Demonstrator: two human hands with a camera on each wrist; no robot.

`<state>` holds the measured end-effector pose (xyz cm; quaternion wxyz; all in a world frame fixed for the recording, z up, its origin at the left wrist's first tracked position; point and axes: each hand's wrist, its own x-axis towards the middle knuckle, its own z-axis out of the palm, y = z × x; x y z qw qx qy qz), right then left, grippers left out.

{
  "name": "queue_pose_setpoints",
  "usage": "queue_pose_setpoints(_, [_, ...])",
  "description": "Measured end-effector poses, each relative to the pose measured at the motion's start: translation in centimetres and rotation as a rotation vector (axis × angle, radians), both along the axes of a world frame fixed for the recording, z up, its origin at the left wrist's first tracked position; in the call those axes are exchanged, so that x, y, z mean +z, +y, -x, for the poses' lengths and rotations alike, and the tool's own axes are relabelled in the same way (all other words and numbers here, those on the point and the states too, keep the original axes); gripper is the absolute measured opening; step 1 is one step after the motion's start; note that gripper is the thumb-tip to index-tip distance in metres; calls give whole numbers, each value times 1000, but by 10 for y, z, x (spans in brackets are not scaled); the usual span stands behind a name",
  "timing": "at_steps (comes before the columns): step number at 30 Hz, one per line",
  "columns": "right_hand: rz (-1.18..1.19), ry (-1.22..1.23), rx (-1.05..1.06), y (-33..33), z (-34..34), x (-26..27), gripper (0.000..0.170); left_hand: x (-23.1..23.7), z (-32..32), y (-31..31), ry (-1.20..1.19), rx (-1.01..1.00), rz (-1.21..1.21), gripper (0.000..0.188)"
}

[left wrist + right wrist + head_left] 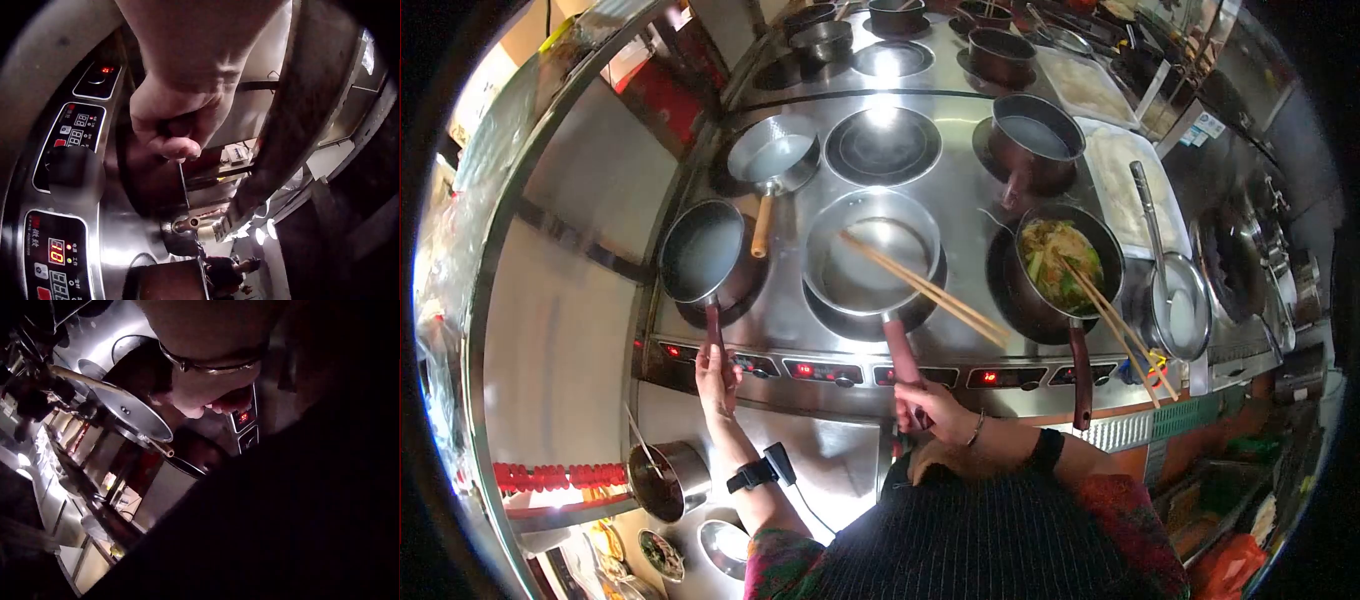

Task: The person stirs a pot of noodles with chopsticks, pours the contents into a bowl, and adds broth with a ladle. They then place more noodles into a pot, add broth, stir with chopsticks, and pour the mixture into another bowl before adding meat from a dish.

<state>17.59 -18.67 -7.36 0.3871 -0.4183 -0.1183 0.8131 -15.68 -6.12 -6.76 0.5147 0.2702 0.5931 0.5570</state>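
My left hand grips the dark red handle of a saucepan of cloudy liquid at the front left of the cooktop. In the left wrist view the fingers of the left hand curl tightly under the palm. My right hand holds the handle of the steel-lined middle saucepan. A pair of long wooden chopsticks lies across that pan's rim. Seen from the right wrist, the right hand is dim, with the handle partly hidden by its fingers.
To the right a saucepan holds noodles and greens with chopsticks standing in it. Behind are a wooden-handled pan, a dark pot and a bare hob ring. A white tray and a ladle stand farther right.
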Motion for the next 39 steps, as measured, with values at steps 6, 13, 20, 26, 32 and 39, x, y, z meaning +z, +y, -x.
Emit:
queue_pose_setpoints(6, [-232, -270, 264, -18, -50, 6, 38, 6, 3, -29, 342, 261, -211, 58])
queue_pose_setpoints(13, [-865, -273, 689, -92, -166, 52, 47, 1, -16, -84, 635, 357, -335, 45])
queue_pose_setpoints(20, [-509, -483, 655, -193, -338, 96, 25, 6, -76, -143, 596, 367, -306, 41])
queue_pose_setpoints(26, [-384, -120, -669, -138, -449, 58, 30, 19, -120, -191, 605, 204, -354, 43])
queue_pose_setpoints(32, [-133, 484, -1061, 22, -480, -10, 59, 43, -153, -239, 781, 308, -237, 51])
queue_pose_setpoints(39, [-174, 652, -1429, 74, -504, -86, 40, 62, -164, -274, 727, 437, -267, 43])
